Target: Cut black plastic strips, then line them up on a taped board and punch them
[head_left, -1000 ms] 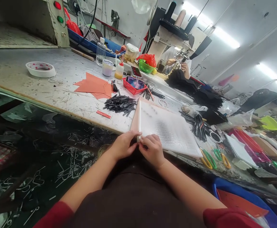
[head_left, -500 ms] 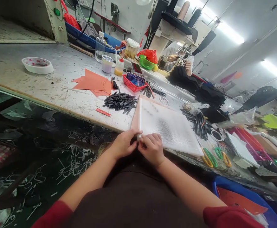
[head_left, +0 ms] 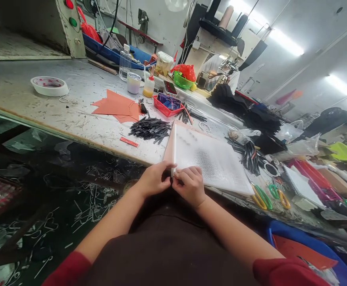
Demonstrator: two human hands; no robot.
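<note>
A translucent white sheet (head_left: 221, 159) with a dark dotted patch lies over a pale pink piece (head_left: 169, 147) at the table's front edge. A narrow white strip (head_left: 174, 149) runs along the sheet's left edge. My left hand (head_left: 154, 178) is at the near end of this strip, its index fingertip on it and its thumb curled below. Close beside it, my right hand (head_left: 189, 184) pinches the same end, its fingers folded over the sheet's near corner. What lies between the fingertips is partly hidden.
Black strips (head_left: 150, 129) lie in a pile behind the hands, near orange pieces (head_left: 115, 106) and a tape roll (head_left: 49, 85). A red basket (head_left: 167, 108) holds a phone. Scissors (head_left: 262, 197) lie at the right edge. A co-worker's hand (head_left: 213, 74) is by a sewing machine.
The view has shifted very slightly. Both hands stay at the near end of the white strip with almost no movement. The co-worker's hands have moved at the machine.
</note>
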